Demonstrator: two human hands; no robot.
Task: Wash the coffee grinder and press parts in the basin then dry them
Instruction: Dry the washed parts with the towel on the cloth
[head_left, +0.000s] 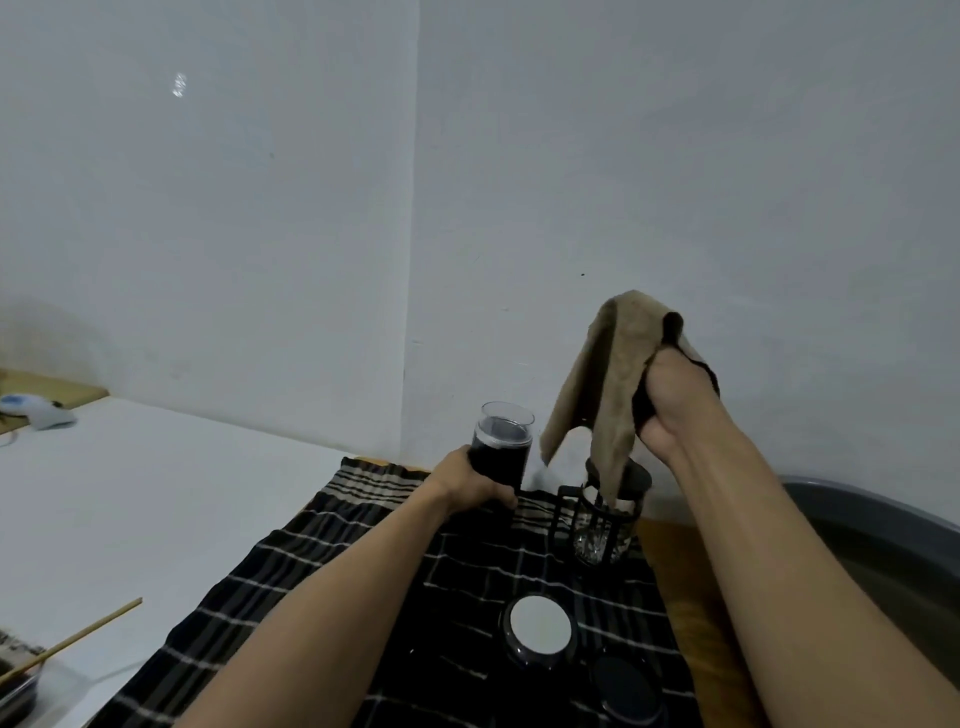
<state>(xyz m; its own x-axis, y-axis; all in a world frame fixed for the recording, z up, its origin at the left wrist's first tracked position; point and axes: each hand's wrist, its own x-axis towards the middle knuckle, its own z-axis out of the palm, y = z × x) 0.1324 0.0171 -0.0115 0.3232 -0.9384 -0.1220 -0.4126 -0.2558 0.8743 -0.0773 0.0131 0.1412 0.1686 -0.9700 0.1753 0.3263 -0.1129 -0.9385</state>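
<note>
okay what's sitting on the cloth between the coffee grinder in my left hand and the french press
In the head view, nothing sits there: only bare black checked cloth separates the dark cylindrical grinder with clear top, gripped by the left hand, from the black-framed glass press.

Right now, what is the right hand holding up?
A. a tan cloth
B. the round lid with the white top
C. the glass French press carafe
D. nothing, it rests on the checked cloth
A: the right hand grips a tan cloth, raised so it hangs down to the French press carafe, while the left hand holds the coffee grinder upright on the checked cloth.
</note>
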